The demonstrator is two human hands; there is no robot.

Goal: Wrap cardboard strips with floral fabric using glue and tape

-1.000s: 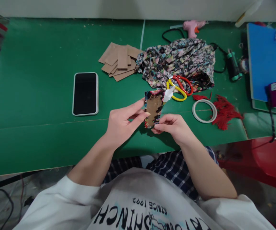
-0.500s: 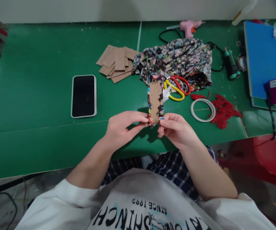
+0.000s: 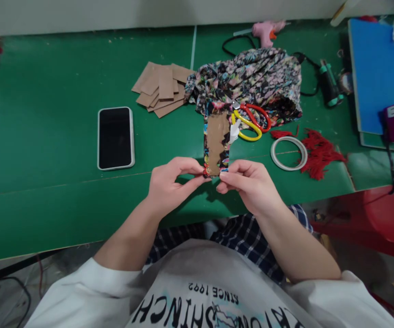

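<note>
Between my hands is a cardboard strip [image 3: 217, 141] whose edges are wrapped in dark floral fabric; bare brown card shows down its middle. My left hand [image 3: 172, 182] pinches its near left corner between thumb and fingers. The near right corner is pinched by my right hand [image 3: 251, 184], with the thumb on top. Just past the strip's far right side lie scissors [image 3: 251, 122] with one red and one yellow handle, and a white scrap [image 3: 234, 131] beside them. Behind sits a crumpled floral cloth [image 3: 248, 79], partly under the scissors.
Several cardboard pieces [image 3: 166, 84] are stacked at the back, left of the cloth. A phone [image 3: 115, 139] lies to the left. On the right are a tape roll [image 3: 273, 157], red yarn [image 3: 319, 157], a green-black tool [image 3: 330, 86] and blue board [image 3: 374, 73]. A pink glue gun [image 3: 267, 33] is behind.
The wrapped strip has shifted slightly left and now shows its card face wider and flatter. Both hands keep their pinch on its near corners. The whole view has moved a little.
</note>
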